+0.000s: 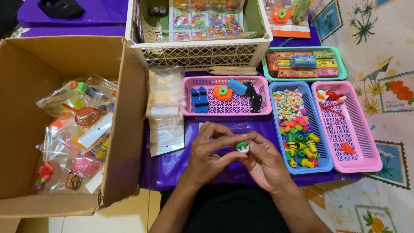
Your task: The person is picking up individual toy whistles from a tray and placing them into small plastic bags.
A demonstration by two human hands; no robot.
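My left hand and my right hand meet over the purple cloth at the table's front edge. Together they pinch a small green and white toy between the fingertips. A clear plastic bag lies under and behind the fingers; something red shows beneath my left hand. Just to the right stands a blue basket of small coloured toys and beads.
An open cardboard box with bagged toys fills the left. A stack of clear bags lies beside it. Pink baskets, a green tray of small boxes and a white crate stand behind.
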